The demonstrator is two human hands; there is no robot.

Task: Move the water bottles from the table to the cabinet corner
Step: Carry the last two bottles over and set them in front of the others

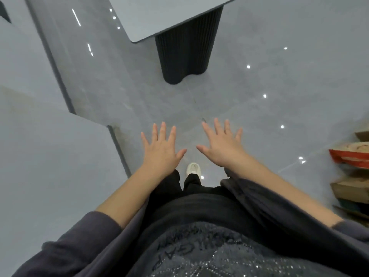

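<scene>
Left hand (161, 149) and right hand (223, 145) splayed flat, each grip wide open and empty, table (169, 15) well ahead.

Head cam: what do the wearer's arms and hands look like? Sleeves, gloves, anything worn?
Both hands are bare: left hand and right hand show no gloves, rings or watch. Forearms are uncovered too. Dark grey, soft-looking sleeves are pushed up toward the elbows: left sleeve, right sleeve. No markings visible on the sleeves.
</scene>
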